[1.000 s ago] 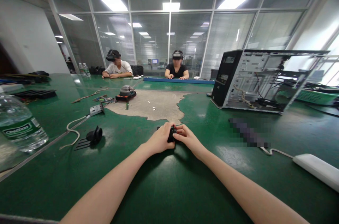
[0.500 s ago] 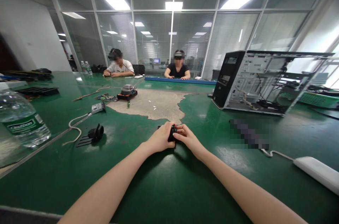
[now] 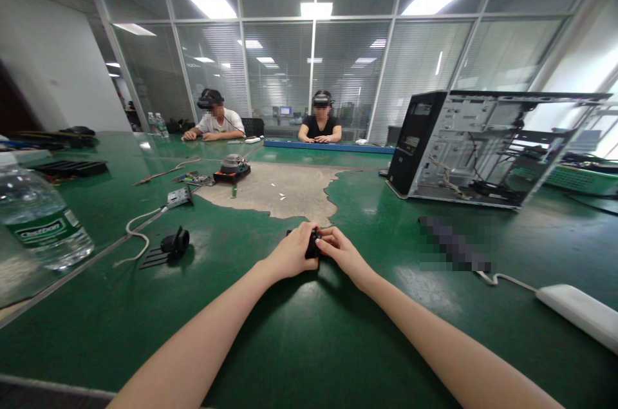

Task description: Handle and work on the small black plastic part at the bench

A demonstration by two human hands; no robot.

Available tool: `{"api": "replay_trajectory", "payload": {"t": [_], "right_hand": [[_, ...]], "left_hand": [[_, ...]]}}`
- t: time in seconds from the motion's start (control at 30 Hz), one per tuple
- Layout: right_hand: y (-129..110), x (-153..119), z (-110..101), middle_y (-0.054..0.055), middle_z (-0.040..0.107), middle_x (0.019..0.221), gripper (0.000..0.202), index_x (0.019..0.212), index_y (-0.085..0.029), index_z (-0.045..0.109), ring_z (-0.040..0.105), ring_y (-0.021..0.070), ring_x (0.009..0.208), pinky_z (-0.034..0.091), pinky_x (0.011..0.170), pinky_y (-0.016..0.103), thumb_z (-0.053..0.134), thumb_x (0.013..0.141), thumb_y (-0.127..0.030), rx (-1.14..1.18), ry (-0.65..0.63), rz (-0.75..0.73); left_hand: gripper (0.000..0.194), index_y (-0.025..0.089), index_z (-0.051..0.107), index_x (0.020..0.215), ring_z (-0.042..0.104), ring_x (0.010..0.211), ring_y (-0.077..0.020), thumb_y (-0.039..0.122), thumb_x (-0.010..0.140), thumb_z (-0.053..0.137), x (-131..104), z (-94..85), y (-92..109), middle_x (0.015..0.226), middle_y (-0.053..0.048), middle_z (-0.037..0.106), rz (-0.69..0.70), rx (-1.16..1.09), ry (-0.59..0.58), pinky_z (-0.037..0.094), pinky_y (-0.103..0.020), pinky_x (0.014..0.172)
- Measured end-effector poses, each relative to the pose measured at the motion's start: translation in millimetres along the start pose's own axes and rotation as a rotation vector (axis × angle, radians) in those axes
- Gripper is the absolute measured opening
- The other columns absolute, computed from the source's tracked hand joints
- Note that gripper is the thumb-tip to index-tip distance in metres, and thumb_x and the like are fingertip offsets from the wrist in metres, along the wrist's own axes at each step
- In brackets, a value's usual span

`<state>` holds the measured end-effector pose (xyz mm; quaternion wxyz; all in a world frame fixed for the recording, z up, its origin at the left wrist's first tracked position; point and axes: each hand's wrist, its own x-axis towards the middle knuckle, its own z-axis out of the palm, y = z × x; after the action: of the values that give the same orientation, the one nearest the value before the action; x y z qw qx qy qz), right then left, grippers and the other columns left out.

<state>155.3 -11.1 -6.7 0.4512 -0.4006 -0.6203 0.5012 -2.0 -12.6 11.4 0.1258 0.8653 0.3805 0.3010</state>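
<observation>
The left hand (image 3: pixel 297 253) wraps around a small black part (image 3: pixel 312 249), with the thumb along the near side and the fingers over the top. The right hand (image 3: pixel 342 249) meets it from the other side, thumb and fingertips pinched narrow against the part's right edge. Much of the part is covered by the fingers, so its full shape cannot be made out. It sits at the middle of the near half of the green bench (image 3: pixel 309 344), just in front of a ragged beige patch (image 3: pixel 294 187) in the surface.

To the left of the hands, well apart from them, lies a black plastic piece with long prongs (image 3: pixel 174 243). Behind it is a metal bracket (image 3: pixel 179 197) beside a pale cable (image 3: pixel 138 232), and a large clear water bottle (image 3: pixel 43 222) with a green label stands at the left edge. A round grey unit on a red-and-black base (image 3: pixel 232 169) rests on the patch.

On the right, an opened computer case (image 3: pixel 463 148) stands upright, its metal interior exposed. Nearer lies a white power strip (image 3: pixel 579 312). Two people wearing headsets sit at the far side, forearms on the bench.
</observation>
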Motion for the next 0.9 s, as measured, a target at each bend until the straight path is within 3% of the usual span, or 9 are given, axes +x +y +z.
{"api": "replay_trajectory", "payload": {"t": [0.27, 0.53, 0.9], "right_hand": [[2.5, 1.6, -0.3, 0.0, 0.059, 0.08, 0.027, 0.09, -0.021, 0.049, 0.056, 0.0146, 0.077, 0.042, 0.076, 0.033, 0.059, 0.069, -0.036, 0.013, 0.01, -0.002], [-11.5, -3.7, -0.2, -0.001, 0.058, 0.085, 0.031, 0.083, -0.022, 0.047, 0.055, 0.0137, 0.082, 0.041, 0.078, 0.031, 0.068, 0.06, -0.027, 0.109, -0.053, -0.013], [-7.1, -0.7, 1.7, 0.001, 0.058, 0.081, 0.032, 0.086, -0.019, 0.05, 0.056, 0.0148, 0.078, 0.042, 0.075, 0.033, 0.065, 0.063, -0.036, 0.034, 0.048, 0.048]], "left_hand": [[0.059, 0.02, 0.033, 0.111, 0.048, 0.094, -0.0216, 0.016, 0.059, 0.059, -0.7, 0.6, -1.0, 0.106, -0.006, 0.044, 0.007, 0.005, 0.006, 0.04, -0.035, 0.083], [0.06, 0.02, 0.032, 0.112, 0.048, 0.095, -0.0222, 0.016, 0.059, 0.059, -0.9, 0.7, -1.7, 0.107, -0.006, 0.044, 0.002, 0.022, -0.004, 0.041, -0.035, 0.081], [0.058, 0.02, 0.032, 0.111, 0.048, 0.093, -0.0221, 0.018, 0.06, 0.06, -0.9, 1.2, -1.9, 0.105, -0.007, 0.044, -0.004, 0.022, -0.005, 0.041, -0.035, 0.079]]}}
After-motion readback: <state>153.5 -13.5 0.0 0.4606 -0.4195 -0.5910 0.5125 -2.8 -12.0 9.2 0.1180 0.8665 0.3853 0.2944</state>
